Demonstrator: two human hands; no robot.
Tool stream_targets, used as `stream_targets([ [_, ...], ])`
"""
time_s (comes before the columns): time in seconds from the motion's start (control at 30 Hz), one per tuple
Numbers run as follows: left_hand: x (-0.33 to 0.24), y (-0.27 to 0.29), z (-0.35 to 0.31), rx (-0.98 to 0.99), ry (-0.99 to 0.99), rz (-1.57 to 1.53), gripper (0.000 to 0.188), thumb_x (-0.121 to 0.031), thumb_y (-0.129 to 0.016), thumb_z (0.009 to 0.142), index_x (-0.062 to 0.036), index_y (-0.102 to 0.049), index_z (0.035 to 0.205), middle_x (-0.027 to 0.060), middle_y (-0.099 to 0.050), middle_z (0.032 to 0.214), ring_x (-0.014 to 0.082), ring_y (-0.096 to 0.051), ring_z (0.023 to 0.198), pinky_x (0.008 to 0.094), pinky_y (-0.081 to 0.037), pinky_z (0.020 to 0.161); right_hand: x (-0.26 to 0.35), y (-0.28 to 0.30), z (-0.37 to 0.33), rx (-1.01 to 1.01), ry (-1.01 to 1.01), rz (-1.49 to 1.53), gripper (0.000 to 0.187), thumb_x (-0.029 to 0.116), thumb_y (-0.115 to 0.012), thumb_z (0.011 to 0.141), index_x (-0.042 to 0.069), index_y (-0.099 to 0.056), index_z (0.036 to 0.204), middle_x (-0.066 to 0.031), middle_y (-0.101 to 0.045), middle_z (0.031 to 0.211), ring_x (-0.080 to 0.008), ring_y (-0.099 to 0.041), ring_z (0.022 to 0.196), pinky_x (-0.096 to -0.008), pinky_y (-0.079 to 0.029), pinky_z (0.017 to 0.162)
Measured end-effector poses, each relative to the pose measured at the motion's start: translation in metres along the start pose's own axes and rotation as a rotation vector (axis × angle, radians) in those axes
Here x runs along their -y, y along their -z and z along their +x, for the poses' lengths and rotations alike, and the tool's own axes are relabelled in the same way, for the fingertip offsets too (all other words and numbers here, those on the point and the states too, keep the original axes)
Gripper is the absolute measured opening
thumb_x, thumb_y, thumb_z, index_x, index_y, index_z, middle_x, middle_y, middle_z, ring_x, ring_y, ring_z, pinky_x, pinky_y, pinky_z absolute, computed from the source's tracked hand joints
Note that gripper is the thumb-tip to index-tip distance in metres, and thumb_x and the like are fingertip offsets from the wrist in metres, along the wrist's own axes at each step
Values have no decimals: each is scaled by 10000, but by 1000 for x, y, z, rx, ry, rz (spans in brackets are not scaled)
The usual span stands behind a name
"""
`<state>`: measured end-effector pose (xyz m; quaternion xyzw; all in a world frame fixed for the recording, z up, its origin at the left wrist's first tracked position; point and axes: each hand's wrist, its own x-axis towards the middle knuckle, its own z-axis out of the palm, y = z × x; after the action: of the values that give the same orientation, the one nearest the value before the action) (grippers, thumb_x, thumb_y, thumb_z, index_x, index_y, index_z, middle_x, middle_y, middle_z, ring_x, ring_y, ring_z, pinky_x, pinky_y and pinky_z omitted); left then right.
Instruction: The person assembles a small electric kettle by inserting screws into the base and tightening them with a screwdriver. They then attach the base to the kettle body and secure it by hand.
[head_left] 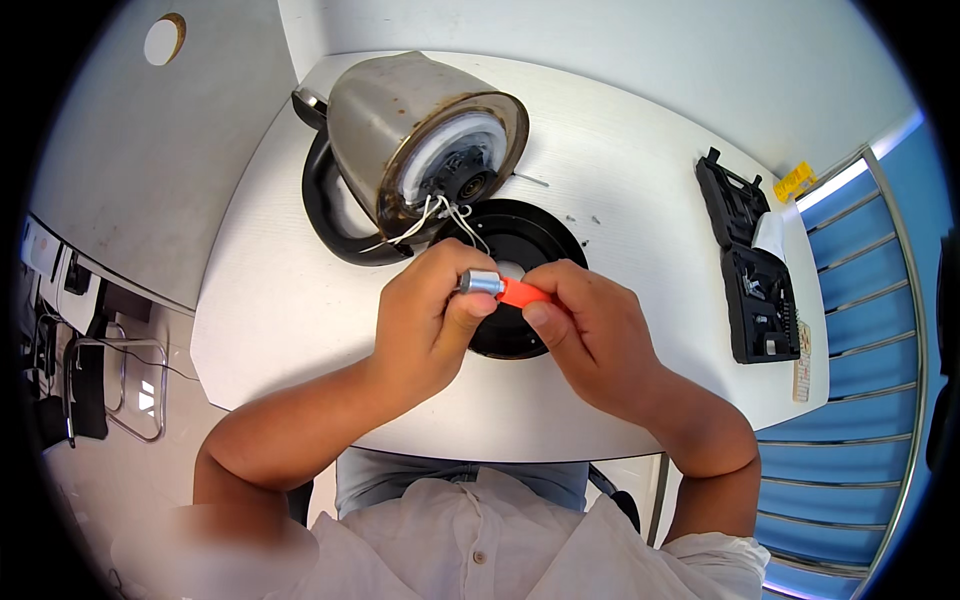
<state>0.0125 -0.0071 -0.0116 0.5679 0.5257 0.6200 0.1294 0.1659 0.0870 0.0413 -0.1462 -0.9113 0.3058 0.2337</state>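
Between my two hands is a short tool with a silver cylindrical end and an orange-red handle [522,293]; its exact kind does not show. My left hand [425,310] is closed around the silver end. Thumb and fingers of my right hand [600,330] pinch the orange part. Just beyond, a stained metal electric kettle [385,110] lies tipped with its opened underside facing me. White wires [415,227] hang from that underside toward a round black kettle base [555,225]. My hands hide part of this base.
A long thin metal piece [531,180] and several small screws [596,219] lie beyond the base. At the right of the white table [640,130] are an open black tool case [735,300], a remote control [802,370] and a yellow item [795,181]. A metal railing [870,345] borders that side.
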Motion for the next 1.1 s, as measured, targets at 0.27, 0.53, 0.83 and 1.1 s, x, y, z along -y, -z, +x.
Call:
stream_targets([
  [0.27,-2,2,9,-39,267,-465,286,-264,-464,964,-36,-534,1121,-5,-500,760,43,-413,624,170,-366,580,-9,12,7,-243,209,-258,127,131,-641,772,50,-583,850,-67,-571,711,-239,-524,606,-337,-417,526],
  [0.53,-8,-3,7,159,218,3,197,-79,-711,760,-43,-561,883,11,-477,645,95,-453,570,241,-405,538,-8,17,10,-148,286,-296,94,108,-643,711,80,-573,768,-28,-494,628,-192,-467,539,-313,-368,464],
  [0.83,-6,3,10,158,99,278,358,-300,-766,689,-74,-491,723,23,-438,581,185,-421,516,300,-340,474,0,24,6,-116,328,-505,134,131,-663,663,101,-539,704,-10,-433,594,-167,-440,526,-295,-349,432],
  [1.1,-5,2,10,80,-78,386,358,-344,-766,662,-82,-531,725,28,-473,614,198,-457,529,302,-370,481,0,20,3,-86,330,-566,155,115,-692,669,98,-561,751,-12,-440,609,-166,-453,544,-292,-358,440],
])
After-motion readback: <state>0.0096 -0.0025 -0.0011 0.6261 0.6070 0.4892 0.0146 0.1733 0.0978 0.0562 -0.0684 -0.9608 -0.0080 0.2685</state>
